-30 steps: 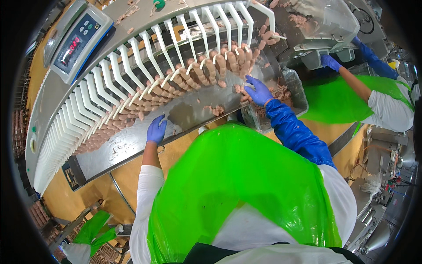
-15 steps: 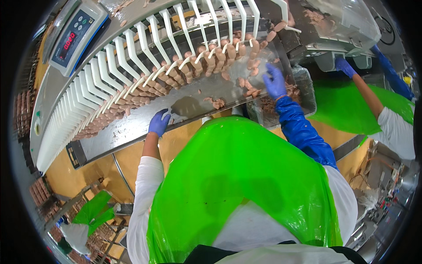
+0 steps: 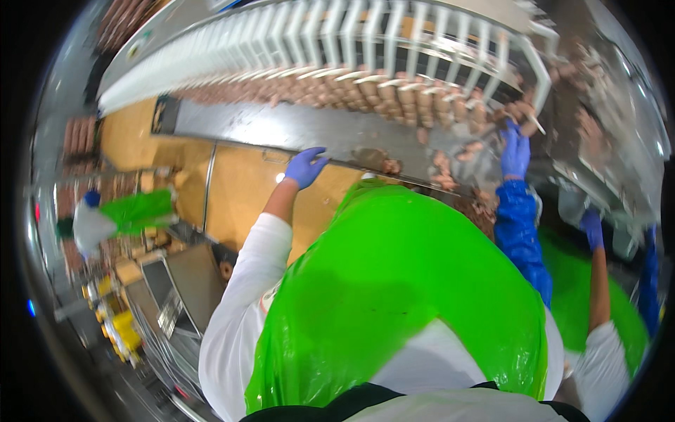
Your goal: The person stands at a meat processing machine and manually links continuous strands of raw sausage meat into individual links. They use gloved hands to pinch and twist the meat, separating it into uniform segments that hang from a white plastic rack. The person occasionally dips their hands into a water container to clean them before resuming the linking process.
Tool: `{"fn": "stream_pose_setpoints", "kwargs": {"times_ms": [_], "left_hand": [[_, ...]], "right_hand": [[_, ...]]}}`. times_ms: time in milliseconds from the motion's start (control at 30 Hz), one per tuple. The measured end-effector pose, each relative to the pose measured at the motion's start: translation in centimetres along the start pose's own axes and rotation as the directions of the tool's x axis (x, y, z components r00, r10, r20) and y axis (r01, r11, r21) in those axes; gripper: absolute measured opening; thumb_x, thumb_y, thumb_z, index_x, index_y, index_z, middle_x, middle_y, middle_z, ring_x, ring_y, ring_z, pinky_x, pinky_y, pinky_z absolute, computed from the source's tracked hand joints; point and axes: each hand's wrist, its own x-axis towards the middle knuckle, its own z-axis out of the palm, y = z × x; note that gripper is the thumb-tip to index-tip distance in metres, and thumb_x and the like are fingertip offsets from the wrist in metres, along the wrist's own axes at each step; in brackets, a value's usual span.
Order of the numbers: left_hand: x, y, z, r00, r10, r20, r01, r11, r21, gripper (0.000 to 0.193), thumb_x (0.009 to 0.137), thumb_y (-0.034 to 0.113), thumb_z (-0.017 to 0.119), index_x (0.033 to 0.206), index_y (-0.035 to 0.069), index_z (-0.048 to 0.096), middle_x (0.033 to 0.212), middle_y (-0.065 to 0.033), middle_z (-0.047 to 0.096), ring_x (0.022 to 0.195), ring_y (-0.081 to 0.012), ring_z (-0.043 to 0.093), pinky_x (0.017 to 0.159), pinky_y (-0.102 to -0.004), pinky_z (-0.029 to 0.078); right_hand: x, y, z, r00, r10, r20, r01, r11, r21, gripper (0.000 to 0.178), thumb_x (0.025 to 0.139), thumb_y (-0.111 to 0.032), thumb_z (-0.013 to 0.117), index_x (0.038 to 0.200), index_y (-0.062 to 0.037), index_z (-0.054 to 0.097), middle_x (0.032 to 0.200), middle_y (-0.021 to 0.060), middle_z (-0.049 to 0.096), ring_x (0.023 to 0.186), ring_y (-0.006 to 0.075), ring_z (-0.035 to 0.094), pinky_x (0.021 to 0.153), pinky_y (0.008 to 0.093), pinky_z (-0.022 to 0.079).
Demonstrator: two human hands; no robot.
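My right hand (image 3: 517, 153), in a purple glove with a blue sleeve, reaches up with outstretched fingers to the pinkish sausage links (image 3: 517, 112) by the last white hook (image 3: 540, 84). Blur hides whether the fingertips grip a link. My left hand (image 3: 306, 167), also in a purple glove, hovers at the near edge of the metal tray (image 3: 246, 126), its fingers apart and holding nothing. Linked sausages (image 3: 365, 91) hang in a dense row from the curved rack of white hooks (image 3: 309, 42). Loose meat scraps (image 3: 441, 169) lie on the tray.
A bin of meat scraps (image 3: 481, 211) stands below the tray's right end, partly hidden by my arm. To the right, a co-worker's gloved hand (image 3: 593, 228) is at a grey container (image 3: 571, 204). Another person in a green apron (image 3: 137, 211) stands farther left.
The view has swung, shifting the rack rightward. My right hand has moved from above the scrap bin up to the sausages at the rack's end. My left hand stays near the tray's edge.
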Motion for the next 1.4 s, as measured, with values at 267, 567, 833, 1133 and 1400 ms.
{"fn": "stream_pose_setpoints", "kwargs": {"times_ms": [267,567,833,1133,1400], "left_hand": [[-2.7,-2.2,0.8,0.995,-0.042,-0.090,0.044,0.999,0.023,0.046,0.093,0.040,0.059,0.131,0.012,0.059,0.131,-0.0170,0.059,0.120,-0.0341,0.056,0.102,-0.0409,0.044],[-5.0,-4.1,2.1,0.982,-0.163,-0.094,0.152,0.982,-0.115,0.042,0.093,0.033,0.061,0.127,0.009,0.062,0.129,-0.0183,0.061,0.120,-0.0324,0.058,0.101,-0.0387,0.046],[-0.3,-2.7,1.5,0.997,0.019,-0.075,-0.028,0.992,-0.122,0.040,0.094,0.028,0.059,0.128,0.007,0.061,0.128,-0.0173,0.062,0.113,-0.0293,0.062,0.091,-0.0354,0.051],[3.9,0.3,1.6,0.981,0.183,-0.070,-0.192,0.969,-0.153,0.037,0.094,0.025,0.061,0.127,0.009,0.061,0.124,-0.0181,0.062,0.112,-0.0320,0.061,0.094,-0.0375,0.049],[2.1,-3.7,2.7,0.999,0.027,-0.018,-0.030,0.983,-0.184,0.038,0.095,0.024,0.059,0.129,0.008,0.060,0.126,-0.0156,0.063,0.113,-0.0268,0.062,0.093,-0.0347,0.049]], "right_hand": [[-5.0,0.1,4.9,0.887,-0.008,0.461,0.114,0.973,-0.202,0.023,0.100,-0.015,0.052,0.115,0.0006,0.059,0.081,0.0030,0.057,0.072,0.0091,0.052,0.067,0.0261,0.045],[-5.3,2.5,1.8,0.915,-0.053,0.401,0.246,0.859,-0.448,0.037,0.089,-0.020,0.069,0.118,0.0002,0.059,0.099,0.0106,0.060,0.091,0.0246,0.058,0.089,0.0374,0.047],[-0.1,-6.1,-0.2,0.699,-0.693,-0.179,0.410,0.593,-0.693,0.059,0.082,-0.018,0.078,0.130,0.0000,0.049,0.118,0.0155,0.057,0.110,0.0265,0.056,0.096,0.0388,0.045],[-5.8,-4.5,5.9,0.925,0.181,0.334,-0.041,0.922,-0.385,0.034,0.096,-0.020,0.061,0.124,-0.0017,0.058,0.101,0.0109,0.064,0.093,0.0185,0.061,0.085,0.0345,0.049],[-2.0,-6.7,0.1,0.758,-0.645,-0.093,0.435,0.607,-0.665,0.065,0.078,-0.022,0.077,0.133,-0.0004,0.049,0.123,0.0188,0.055,0.113,0.0309,0.054,0.101,0.0435,0.040]]}}
